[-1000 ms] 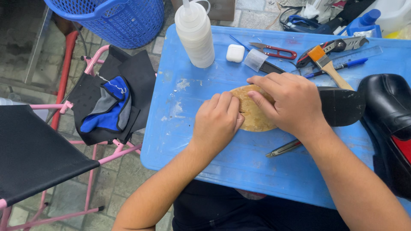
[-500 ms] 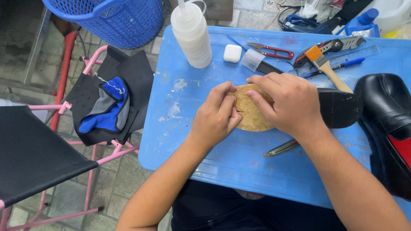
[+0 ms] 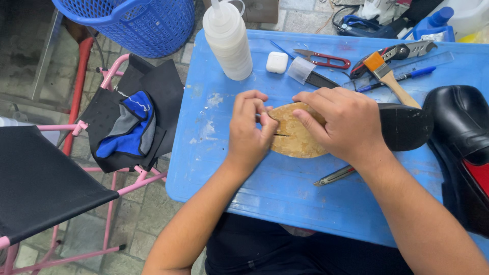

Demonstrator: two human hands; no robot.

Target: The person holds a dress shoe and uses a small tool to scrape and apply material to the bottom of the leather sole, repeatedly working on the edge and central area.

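A tan shoe sole [image 3: 295,135] with a short slit in its left edge lies on the blue table [image 3: 285,193]. My left hand [image 3: 249,130] pinches the sole's left edge with curled fingers. From above, my right hand [image 3: 344,125] presses down on the sole and covers its right part. The sole's black heel end [image 3: 405,126] sticks out to the right of that hand.
On the table stand a white squeeze bottle [image 3: 228,40], a small white case [image 3: 277,62], red snips [image 3: 326,60], a brush [image 3: 389,76], a utility knife [image 3: 402,51] and a metal tool [image 3: 333,175]. A black shoe [image 3: 458,137] lies at right. A blue basket [image 3: 135,23] and folding stools [image 3: 41,183] are at left.
My left hand has lifted its fingers from flat on the sole to a pinch at its left edge, uncovering more of the tan surface and the slit. The right hand stays put.
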